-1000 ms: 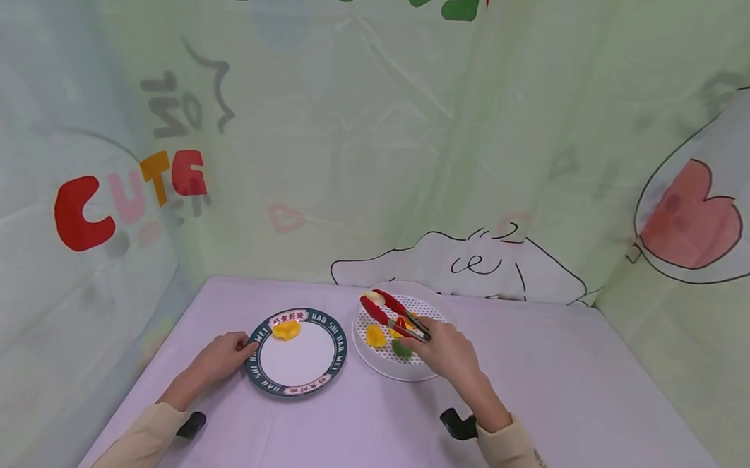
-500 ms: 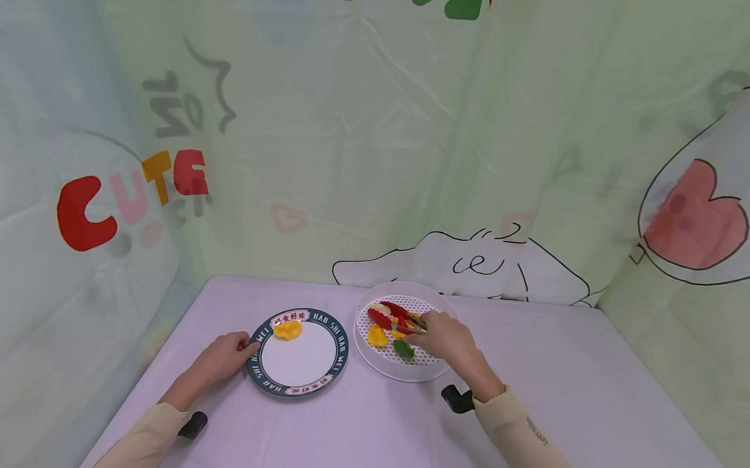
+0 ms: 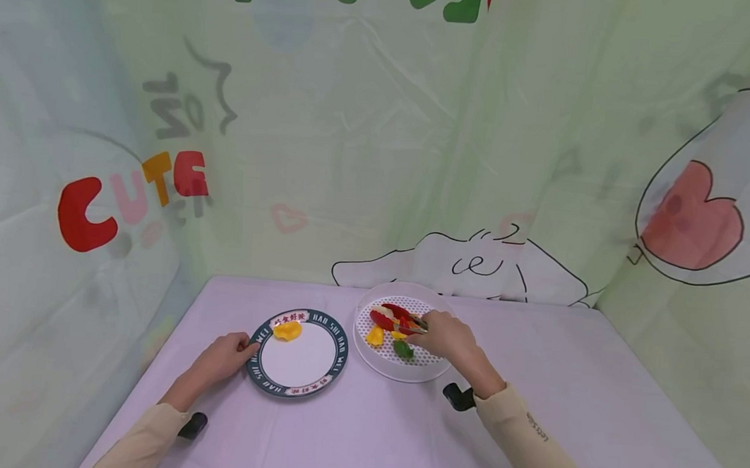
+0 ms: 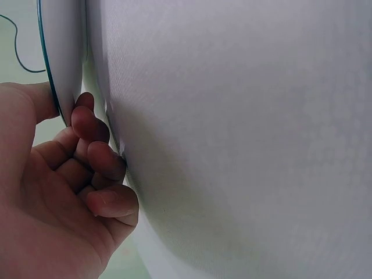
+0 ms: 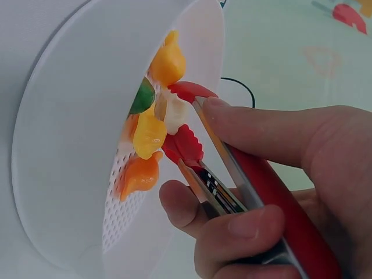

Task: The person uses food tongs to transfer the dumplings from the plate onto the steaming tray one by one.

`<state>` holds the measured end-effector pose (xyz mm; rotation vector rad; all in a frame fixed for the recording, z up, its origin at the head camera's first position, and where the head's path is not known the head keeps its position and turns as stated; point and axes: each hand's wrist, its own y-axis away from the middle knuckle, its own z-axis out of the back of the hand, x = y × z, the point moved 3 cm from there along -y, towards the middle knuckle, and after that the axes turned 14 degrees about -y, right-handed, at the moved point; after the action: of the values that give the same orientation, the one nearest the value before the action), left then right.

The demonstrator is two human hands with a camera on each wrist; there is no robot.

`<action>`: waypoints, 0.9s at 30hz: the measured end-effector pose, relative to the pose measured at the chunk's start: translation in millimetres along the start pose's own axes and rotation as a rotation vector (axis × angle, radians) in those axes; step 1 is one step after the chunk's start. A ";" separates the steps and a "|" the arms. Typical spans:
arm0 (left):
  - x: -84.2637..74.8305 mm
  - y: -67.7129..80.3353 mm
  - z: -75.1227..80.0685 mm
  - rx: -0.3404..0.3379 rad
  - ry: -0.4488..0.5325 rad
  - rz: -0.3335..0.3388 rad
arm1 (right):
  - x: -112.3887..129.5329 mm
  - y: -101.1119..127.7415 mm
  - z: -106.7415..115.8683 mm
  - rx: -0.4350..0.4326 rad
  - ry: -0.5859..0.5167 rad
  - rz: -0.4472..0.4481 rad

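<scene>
My left hand (image 3: 218,356) pinches the left rim of a round plate (image 3: 298,361) with a dark patterned border, thumb above and fingertips beneath. A wavy yellow piece (image 3: 287,330) lies at the plate's upper left. My right hand (image 3: 447,335) grips a pair of tongs (image 5: 256,174) with red scalloped tips. The tips stand apart, low inside a white round strainer basket (image 5: 75,133). Between them shows a whitish piece (image 5: 175,113); whether they squeeze it I cannot tell. Around it lie yellow (image 5: 149,136), orange (image 5: 141,174) and green (image 5: 142,97) glossy pieces.
Basket and plate stand side by side on a table with a pale lilac cloth (image 3: 364,431). A printed light-green curtain (image 3: 328,154) hangs behind and along both sides. Black wrist mounts (image 3: 458,397) sit under the forearms.
The tongs, first raised with the whitish piece at their tips, have come down into the basket with it. During the last half second little has moved. My left hand stays on the plate.
</scene>
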<state>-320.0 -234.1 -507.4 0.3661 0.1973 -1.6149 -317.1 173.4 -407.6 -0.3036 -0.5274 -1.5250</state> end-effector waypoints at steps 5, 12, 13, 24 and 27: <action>0.1 0.7 -0.9 -0.002 0.003 -0.009 | -1.5 -1.0 -0.3 0.003 -0.005 0.002; 0.0 0.0 -0.7 -0.003 0.001 -0.003 | -3.3 1.3 3.2 0.004 -0.035 -0.005; -0.2 -0.2 -0.5 -0.004 0.002 -0.005 | -3.6 1.7 4.1 0.005 -0.040 -0.005; -2.2 1.6 1.2 0.003 0.002 0.010 | 6.3 9.2 14.1 -0.019 -0.096 0.006; -3.3 2.5 1.8 0.007 0.005 0.012 | 16.0 14.1 10.0 -0.040 -0.121 0.026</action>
<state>-317.6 -231.8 -504.4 0.3760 0.1923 -1.6039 -305.1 165.3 -389.1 -0.4340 -0.5859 -1.5000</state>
